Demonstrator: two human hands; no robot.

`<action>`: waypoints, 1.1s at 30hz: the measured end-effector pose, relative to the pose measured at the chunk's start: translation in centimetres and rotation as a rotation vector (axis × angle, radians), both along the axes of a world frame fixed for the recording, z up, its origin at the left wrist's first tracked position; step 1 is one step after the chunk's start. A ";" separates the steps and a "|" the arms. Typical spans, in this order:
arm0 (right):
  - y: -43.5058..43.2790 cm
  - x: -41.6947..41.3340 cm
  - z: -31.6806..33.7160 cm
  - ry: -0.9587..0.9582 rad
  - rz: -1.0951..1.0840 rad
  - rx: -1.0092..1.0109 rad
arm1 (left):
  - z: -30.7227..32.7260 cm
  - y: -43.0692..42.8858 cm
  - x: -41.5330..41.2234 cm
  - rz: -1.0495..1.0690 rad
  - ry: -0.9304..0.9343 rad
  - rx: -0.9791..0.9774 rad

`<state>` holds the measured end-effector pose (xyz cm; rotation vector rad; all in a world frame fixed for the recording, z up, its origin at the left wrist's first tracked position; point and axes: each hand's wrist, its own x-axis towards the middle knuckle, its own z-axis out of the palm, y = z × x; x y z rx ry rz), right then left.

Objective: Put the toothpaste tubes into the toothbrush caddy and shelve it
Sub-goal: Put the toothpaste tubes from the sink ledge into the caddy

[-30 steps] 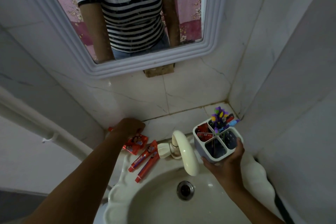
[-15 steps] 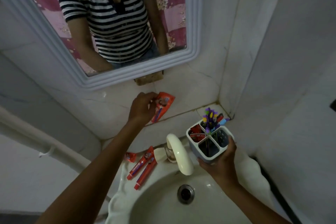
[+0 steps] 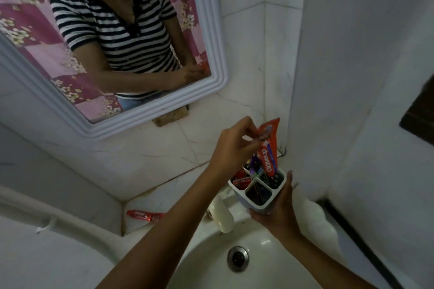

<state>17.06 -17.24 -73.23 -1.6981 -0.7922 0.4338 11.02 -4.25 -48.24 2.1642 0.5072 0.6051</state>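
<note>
Left hand (image 3: pixel 234 145) fingers are pinching the flat top end of a red toothpaste tube (image 3: pixel 269 148), closed tight on it. Going from the left side: a white pipe (image 3: pixel 70 225) is running along the pale wall, low down. Above it a mirror (image 3: pixel 211 30) with a white frame is hanging on white marble-look tiles, and it is showing a person in a striped top in front of a pink flowery curtain. Below the mirror, another red toothpaste tube (image 3: pixel 144 215) is lying flat on the white ledge, near the corner, with its long side running left to right. Next along, a cream tap (image 3: pixel 220 214) is sticking out over the white sink (image 3: pixel 206 256), and the round metal drain (image 3: pixel 237 258) is sitting in the bowl.

The held tube is standing almost straight up, leaning a little to the right. Its flat end is pointing up and its lower end is going down into the back right part of the toothbrush caddy (image 3: pixel 258 204). The caddy is white with four holes, and colourful toothbrushes are poking out of the back.

Right hand (image 3: pixel 277 209) is wrapping around the bottom of the caddy and holding it up above the sink edge, close to the tiled corner. Farther right, a plain white wall is filling the side.
</note>
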 end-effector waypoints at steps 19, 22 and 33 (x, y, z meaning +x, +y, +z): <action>0.6 0.4 0.2 -0.030 0.019 0.071 | -11.5 12.2 -21.0 0.186 1.364 0.401; 0.7 0.4 0.0 -0.035 0.027 0.089 | -14.5 12.3 -23.2 0.135 1.446 0.516; 0.5 0.4 0.2 -0.067 0.015 0.074 | -10.3 11.6 -16.9 0.233 0.773 0.418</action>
